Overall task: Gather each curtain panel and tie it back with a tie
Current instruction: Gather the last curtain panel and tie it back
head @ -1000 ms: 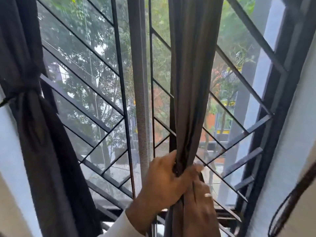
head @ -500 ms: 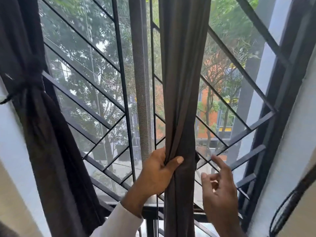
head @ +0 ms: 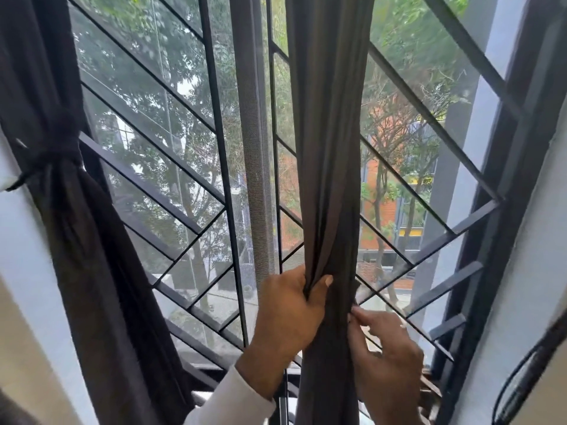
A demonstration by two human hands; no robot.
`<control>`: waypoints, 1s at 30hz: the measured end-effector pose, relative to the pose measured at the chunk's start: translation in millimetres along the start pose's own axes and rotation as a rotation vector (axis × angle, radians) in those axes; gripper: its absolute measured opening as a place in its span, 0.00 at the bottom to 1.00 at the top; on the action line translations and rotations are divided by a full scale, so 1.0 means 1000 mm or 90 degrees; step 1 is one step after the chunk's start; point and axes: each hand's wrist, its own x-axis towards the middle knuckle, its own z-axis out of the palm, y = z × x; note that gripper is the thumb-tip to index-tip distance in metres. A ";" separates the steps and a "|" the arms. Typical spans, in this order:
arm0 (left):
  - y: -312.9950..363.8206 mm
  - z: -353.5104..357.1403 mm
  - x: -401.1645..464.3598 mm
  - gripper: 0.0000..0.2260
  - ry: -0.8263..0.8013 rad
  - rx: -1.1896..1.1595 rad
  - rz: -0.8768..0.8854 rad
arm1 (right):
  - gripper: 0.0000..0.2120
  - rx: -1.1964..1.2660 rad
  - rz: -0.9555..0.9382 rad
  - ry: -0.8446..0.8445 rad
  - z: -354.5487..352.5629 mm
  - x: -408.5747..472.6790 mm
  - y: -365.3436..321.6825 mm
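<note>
The tied curtain panel (head: pixel 76 240) hangs at the left before the window grille (head: pixel 171 185). The gathered panel (head: pixel 328 148) hangs right of centre, the left hand (head: pixel 291 308) on its left and the right hand (head: pixel 383 357) on its right.

Left arm: the person is wearing a long white fabric sleeve (head: pixel 233 400), ending in a plain cuff just below the left hand (head: pixel 288 314).
Left hand: it is showing bare, with no ring or watch, the thumbnail cut short.
Right hand (head: pixel 386 360): it is wearing a thin silver-coloured band ring (head: pixel 403 326) on one finger.
Right wrist: it is showing bare where it is leaving the picture.
</note>
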 end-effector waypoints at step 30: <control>0.005 0.020 -0.005 0.09 -0.035 -0.113 -0.047 | 0.05 0.042 -0.077 -0.045 -0.006 -0.017 -0.018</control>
